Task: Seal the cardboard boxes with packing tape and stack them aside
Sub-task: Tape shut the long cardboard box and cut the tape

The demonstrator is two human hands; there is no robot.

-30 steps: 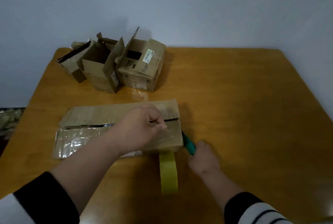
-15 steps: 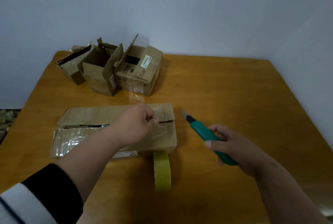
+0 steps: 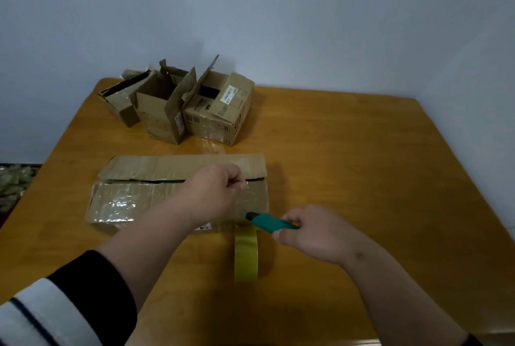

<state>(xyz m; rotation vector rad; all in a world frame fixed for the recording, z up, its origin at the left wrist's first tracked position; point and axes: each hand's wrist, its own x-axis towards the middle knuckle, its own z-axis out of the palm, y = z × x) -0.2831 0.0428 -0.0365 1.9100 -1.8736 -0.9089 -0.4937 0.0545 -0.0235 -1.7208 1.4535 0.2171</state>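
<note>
On the table [image 3: 362, 150], three open boxes [image 3: 178, 106] stand behind one flat box [image 3: 178, 189] lying left-right; left hand [image 3: 211, 192] pinches tape, right hand [image 3: 315, 234] grips a green cutter [image 3: 270, 222] pointing left over one tape roll [image 3: 245, 253].

We see a smooth wooden table [image 3: 348, 150] with a soft shine. The flat box [image 3: 178, 192] is brown cardboard, dull and a bit rough, with shiny crinkly clear tape [image 3: 117, 203] on it. The tape roll [image 3: 245, 253] looks glossy yellow plastic. The knife [image 3: 271, 223] has a smooth green plastic body. The open boxes [image 3: 178, 106] are dull cardboard too
</note>
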